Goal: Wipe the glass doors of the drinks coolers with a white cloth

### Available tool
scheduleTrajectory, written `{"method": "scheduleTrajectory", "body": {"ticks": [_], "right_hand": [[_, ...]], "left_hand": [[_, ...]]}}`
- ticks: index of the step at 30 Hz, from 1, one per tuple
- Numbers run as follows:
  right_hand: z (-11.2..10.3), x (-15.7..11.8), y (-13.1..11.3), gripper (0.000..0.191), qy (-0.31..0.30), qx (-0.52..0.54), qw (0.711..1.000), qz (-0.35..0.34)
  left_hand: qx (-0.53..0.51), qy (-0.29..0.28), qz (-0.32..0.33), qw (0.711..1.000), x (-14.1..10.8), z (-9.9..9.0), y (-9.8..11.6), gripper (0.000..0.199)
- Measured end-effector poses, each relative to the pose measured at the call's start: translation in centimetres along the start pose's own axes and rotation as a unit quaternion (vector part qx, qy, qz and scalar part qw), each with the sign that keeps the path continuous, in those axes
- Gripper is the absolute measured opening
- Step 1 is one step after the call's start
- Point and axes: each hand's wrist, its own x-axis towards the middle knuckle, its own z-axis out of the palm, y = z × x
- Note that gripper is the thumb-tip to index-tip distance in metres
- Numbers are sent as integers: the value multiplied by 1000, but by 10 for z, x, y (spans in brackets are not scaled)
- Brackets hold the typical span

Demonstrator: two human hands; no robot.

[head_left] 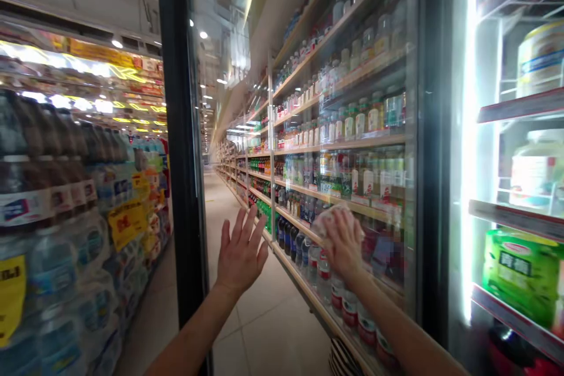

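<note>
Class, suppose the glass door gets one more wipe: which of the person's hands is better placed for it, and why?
Probably the right hand: a pale cloth is bunched beneath it at the glass door, whereas the left hand is spread open with no cloth visible.

Head-worn view, facing forward, near glass door (pixel 304 135)

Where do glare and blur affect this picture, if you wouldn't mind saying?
Head view: the strip light at right is blown out; head view: the bottles at far left look blurred; head view: pale reflections show in the glass door above the right hand.
</note>
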Motion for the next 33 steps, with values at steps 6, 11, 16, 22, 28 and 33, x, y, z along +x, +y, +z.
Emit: {"method": "scheduleTrajectory", "body": {"ticks": [6, 11, 16, 22, 28, 33], "right_hand": [[-1, 5, -18, 64, -7, 0, 999, 36], [-1, -10, -27, 60, -53, 34, 992, -106], [-2, -1, 12, 64, 63, -52, 985, 151], [-3, -12, -26, 67, -72, 33, 994, -77], [-6, -5, 10, 72, 25, -50, 995, 84], [-10, -9, -6, 68, -85, 13, 990, -111]], "left_hand": [[-6, 8, -6, 1000, 0, 2, 0, 59], [-3, 2, 2, 1000, 1, -1, 1, 54], [-8, 9, -5, 1000, 0, 0, 2, 52], [-6, 4, -8, 1000, -1, 0, 2, 58], [-7, 1, -13, 1000, -2, 0, 3, 59], [-3, 7, -17, 1000, -2, 1, 5, 60]]}}
